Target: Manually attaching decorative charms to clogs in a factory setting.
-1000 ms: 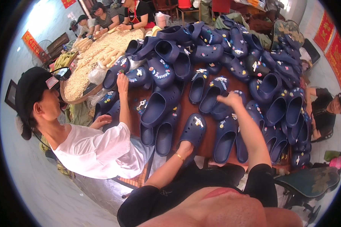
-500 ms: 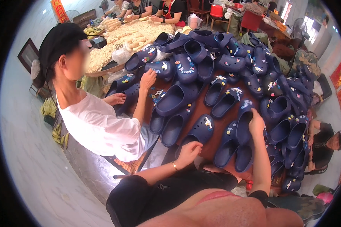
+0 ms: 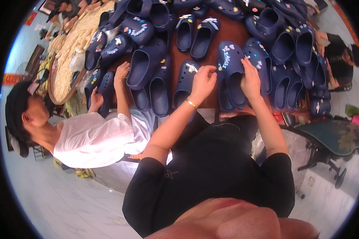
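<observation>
Both hands had moved inward since earlier; left hand (image 3: 203,81) and right hand (image 3: 250,79) gripped a smooth, rounded navy clog (image 3: 230,65) at 12 o'clock on the desk (image 3: 211,51).

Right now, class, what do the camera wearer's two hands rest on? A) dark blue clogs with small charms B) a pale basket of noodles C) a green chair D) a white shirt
A: the left hand and the right hand both lie on dark blue clogs studded with small charms, among many more on the reddish table.
</observation>
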Demonstrator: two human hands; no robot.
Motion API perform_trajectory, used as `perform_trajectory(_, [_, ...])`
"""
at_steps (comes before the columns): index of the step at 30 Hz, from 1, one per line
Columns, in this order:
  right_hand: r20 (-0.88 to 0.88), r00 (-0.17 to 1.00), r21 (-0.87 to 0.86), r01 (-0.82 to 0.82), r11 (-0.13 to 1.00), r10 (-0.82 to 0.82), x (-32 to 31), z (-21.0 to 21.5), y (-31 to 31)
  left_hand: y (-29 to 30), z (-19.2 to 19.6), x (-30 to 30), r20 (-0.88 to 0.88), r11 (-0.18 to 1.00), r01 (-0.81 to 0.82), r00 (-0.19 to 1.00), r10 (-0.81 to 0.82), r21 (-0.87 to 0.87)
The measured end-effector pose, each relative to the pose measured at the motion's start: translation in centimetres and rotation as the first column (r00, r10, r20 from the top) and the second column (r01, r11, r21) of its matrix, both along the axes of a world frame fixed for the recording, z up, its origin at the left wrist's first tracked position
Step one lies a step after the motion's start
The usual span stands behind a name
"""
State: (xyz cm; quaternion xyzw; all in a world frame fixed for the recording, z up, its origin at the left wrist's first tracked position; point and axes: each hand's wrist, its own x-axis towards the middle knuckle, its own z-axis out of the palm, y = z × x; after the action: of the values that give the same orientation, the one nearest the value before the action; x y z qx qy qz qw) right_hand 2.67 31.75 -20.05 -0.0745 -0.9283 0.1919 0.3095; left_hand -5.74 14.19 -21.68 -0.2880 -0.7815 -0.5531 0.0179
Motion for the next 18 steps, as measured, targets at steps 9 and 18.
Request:
perform_trajectory(9, [-0.017,1.000,0.043,0.005,0.999,-0.004,1.1,-1.0,-0.4,4.5,2.8,-1.7,-0.080,0.897,-0.107,0.994,0.080,-0.429])
perform_trajectory(18, [-0.068,0.998,0.072,0.011,0.997,-0.006,1.5,-1.3,-1.0,4.9,1.5,-1.8,-0.071,0.890,-0.059,0.997,0.029,-0.453])
